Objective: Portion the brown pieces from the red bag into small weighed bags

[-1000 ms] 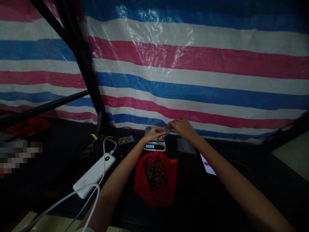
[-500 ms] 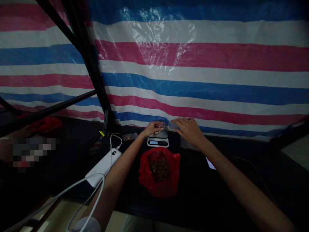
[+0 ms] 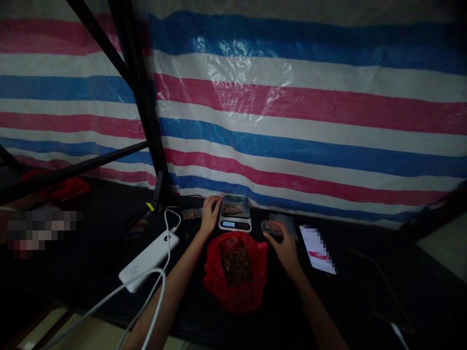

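A small digital kitchen scale (image 3: 235,225) with a lit display stands against the striped sheet. On its dark pan lies a clear plastic bag of small brown pieces (image 3: 232,208). My left hand (image 3: 210,214) is at the scale's left edge, fingers apart and holding nothing. Right of the scale, my right hand (image 3: 284,243) grips a small clear plastic cup (image 3: 268,226) between thumb and fingers, low over the black table. Clear flat bags (image 3: 289,224) lie just behind that hand. Between my forearms sits an open red plastic bag (image 3: 251,296) full of small brown pieces.
Another small filled bag (image 3: 191,214) lies left of the scale. A white power bank (image 3: 148,260) with a white cable is beside my left forearm. A lit phone (image 3: 317,250) and a dark tablet-like slab (image 3: 383,291) lie at right. A black metal frame (image 3: 146,121) rises at left.
My left hand has let go of the filled bag, which now rests on the scale, and moved left. My right hand has come down toward the table with the cup. The view has shifted slightly.
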`<state>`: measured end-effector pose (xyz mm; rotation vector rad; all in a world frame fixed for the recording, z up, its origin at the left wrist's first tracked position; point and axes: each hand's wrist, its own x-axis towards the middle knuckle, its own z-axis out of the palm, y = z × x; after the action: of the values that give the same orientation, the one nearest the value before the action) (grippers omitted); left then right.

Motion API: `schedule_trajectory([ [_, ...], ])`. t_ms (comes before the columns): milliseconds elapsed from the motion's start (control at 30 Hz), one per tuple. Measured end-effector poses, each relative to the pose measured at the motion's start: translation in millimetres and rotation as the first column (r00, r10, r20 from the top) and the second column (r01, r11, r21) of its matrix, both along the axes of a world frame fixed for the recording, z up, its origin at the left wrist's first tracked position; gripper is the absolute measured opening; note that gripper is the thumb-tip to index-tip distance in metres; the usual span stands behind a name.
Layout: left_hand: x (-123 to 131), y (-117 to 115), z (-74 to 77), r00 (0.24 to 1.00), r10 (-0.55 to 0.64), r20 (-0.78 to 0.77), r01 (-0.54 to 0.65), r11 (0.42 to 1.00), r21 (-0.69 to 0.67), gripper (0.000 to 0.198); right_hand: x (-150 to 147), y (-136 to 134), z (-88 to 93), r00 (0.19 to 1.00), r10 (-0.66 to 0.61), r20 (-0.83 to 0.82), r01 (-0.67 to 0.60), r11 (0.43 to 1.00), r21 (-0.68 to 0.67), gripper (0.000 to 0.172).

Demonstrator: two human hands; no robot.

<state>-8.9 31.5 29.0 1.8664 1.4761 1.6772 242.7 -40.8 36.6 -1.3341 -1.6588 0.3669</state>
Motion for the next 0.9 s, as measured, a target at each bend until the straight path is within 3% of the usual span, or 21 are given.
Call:
schedule_trajectory([
  [100,-5.6,-30.2,-10.8,0.979,0.156,0.128,-0.151,0.987,-0.055,0.029,5.8,12.0,-35.1,0.998,0.016,-0.062,-0.021,0.996,-0.088,0.033],
  [233,-2.7,-46.4,-18.4,0.977,0.159,0.139,-0.145,0.984,-0.105,0.028,7.2,16.4,-55.6,1.000,0.001,0.003,0.000,0.994,-0.105,0.032],
  [433,1.2,-40.0,-18.2,0.989,0.128,0.078,-0.118,0.985,-0.124,0.027,12.4,17.0,-63.5,0.966,-0.049,0.254,0.066,0.996,-0.059,0.028],
  [900,2.9,-51.3,-12.0,0.995,0.086,0.042,-0.080,0.986,-0.146,0.028,15.4,12.1,-63.4,0.958,-0.024,0.286,0.043,0.997,-0.062,0.036],
])
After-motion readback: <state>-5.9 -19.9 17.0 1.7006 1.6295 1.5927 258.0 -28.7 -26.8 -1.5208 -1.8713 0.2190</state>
